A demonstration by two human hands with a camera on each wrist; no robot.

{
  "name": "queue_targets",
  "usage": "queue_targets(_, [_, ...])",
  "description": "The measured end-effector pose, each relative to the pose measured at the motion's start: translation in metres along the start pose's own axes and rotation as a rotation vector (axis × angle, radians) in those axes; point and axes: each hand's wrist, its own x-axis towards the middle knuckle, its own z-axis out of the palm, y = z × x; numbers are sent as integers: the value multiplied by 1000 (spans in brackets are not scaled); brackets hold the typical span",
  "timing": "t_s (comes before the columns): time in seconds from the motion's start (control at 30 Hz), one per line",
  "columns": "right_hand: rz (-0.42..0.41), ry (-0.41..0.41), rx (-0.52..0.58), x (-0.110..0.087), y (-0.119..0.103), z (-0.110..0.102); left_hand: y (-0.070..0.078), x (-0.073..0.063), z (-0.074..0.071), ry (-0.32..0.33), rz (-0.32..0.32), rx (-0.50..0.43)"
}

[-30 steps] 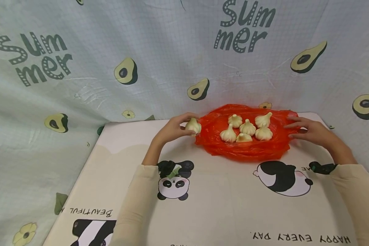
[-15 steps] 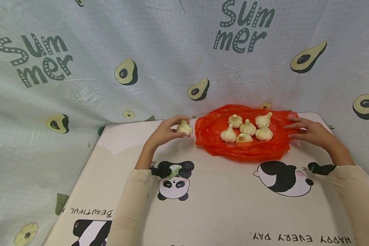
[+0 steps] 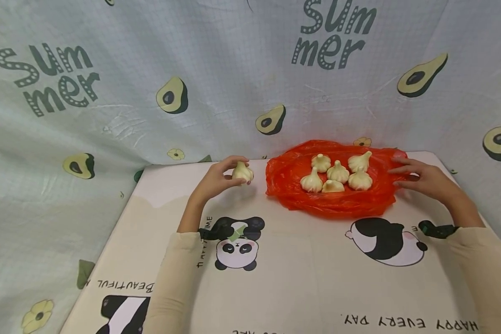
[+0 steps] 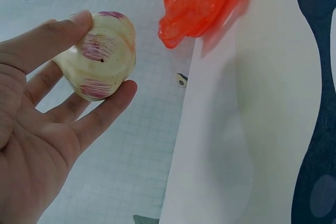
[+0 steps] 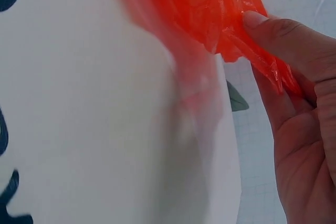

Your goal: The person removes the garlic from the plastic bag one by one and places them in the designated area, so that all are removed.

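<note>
Between thumb and fingers, my left hand grips a garlic bulb with purple streaks, just left of the red plastic bag. The bag lies spread at the back of the table, and several pale garlic bulbs rest on it. At the bag's right edge, my right hand pinches the thin plastic; in the right wrist view the thumb presses a fold of the bag against the fingers.
The table wears a pale cover printed with pandas and lettering. Behind it hangs a light cloth with avocado prints, close to the bag's far side. A black band sits on the right wrist.
My left hand has moved left with the garlic bulb, away from the bag's left edge. The right hand stays at the bag's right edge.
</note>
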Motion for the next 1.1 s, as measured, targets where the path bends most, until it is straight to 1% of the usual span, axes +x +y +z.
queue_targets(0.13, [9, 17, 43, -1, 2, 1, -2, -1, 1, 7, -21, -7])
queue_targets(0.17, [6, 26, 49, -1, 2, 1, 2, -2, 1, 6, -21, -4])
queue_targets(0.27, [2, 51, 69, -2, 5, 3, -1, -4, 2, 11, -21, -2])
queue_targets(0.37, [16, 60, 85, -5, 8, 4, -3, -6, 2, 15, -9, -2])
queue_targets(0.4, [22, 64, 88, -6, 9, 4, -9, -6, 2, 18, -8, -3])
queue_targets(0.57, [20, 107, 95, -11, 12, 6, -17, -9, -2, 30, -21, 16])
queue_targets(0.7, [22, 138, 120, -9, 12, 9, -24, -14, -6, 38, -42, 22])
queue_targets(0.87, [46, 137, 173, -5, 9, 13, -32, -18, -11, 44, -42, 18])
queue_targets(1.0, [52, 132, 163, -6, 7, 14, -38, -18, -14, 39, -34, 5])
queue_targets(1.1, [64, 125, 162, -6, 6, 14, -40, -18, -17, 46, -29, 6])
